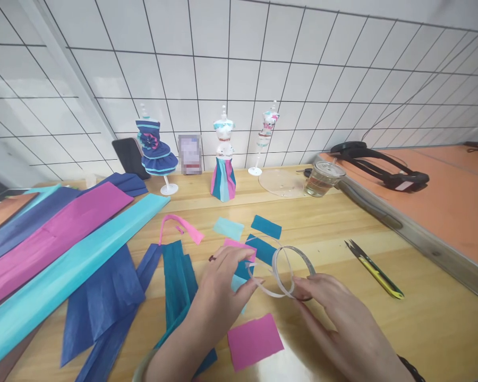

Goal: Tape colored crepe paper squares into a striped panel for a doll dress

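A thin, pale coiled strip (278, 270) hangs in loops between my two hands, above the wooden table. My left hand (224, 281) pinches its loose end between thumb and fingers. The coil's right side is gripped by my right hand (334, 307), with the thumb and fingers at its lower edge. Below the hands lies a pink paper rectangle (255, 341). Teal pieces (266, 226), a light blue piece (228, 228) and partly hidden pink paper lie beyond my left hand.
Long pink, blue and turquoise paper strips (75, 270) cover the left. Yellow-handled snips (376, 270) lie right. Three small dress forms (223, 154) stand at the back, near a cup (324, 179). A black headset (382, 167) rests on the orange surface.
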Demonstrator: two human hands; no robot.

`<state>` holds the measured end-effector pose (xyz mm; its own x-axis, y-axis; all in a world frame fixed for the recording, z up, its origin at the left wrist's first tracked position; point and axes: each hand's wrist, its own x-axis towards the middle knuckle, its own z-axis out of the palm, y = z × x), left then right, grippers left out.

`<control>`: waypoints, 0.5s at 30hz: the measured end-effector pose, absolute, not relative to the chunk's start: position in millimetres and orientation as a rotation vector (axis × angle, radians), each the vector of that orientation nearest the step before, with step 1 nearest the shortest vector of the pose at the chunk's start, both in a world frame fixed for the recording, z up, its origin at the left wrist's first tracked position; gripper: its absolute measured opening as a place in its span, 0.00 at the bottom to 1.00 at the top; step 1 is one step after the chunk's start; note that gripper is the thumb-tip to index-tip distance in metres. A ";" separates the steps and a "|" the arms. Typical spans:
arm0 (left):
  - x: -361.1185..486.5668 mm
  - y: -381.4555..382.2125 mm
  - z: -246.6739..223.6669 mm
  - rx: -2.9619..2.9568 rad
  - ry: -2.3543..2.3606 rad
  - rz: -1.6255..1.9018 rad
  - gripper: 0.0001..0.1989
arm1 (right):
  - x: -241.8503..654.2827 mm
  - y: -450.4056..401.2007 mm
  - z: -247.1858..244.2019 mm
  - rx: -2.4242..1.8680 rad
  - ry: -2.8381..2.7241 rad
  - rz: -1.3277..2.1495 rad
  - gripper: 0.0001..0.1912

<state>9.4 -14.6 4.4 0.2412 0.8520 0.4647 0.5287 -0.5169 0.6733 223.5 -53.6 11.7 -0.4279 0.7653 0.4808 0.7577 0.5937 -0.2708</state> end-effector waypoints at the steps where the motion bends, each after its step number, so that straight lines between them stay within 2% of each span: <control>1: 9.7 -14.6 5.5 2.122 1.259 1.208 0.15 | 222.1 -53.8 10.1 -1.192 -2.256 0.028 0.13; 5: 8.4 -15.2 10.1 1.989 1.207 1.276 0.05 | 219.6 -53.8 5.5 -1.166 -2.264 0.048 0.15; 9: 5.6 -16.0 11.0 1.664 1.255 1.193 0.03 | 218.3 -55.7 5.2 -1.113 -2.267 0.055 0.17; 15: -1.0 -4.4 10.6 1.261 1.273 1.068 0.14 | 222.1 -60.1 3.4 -1.140 -2.262 0.055 0.19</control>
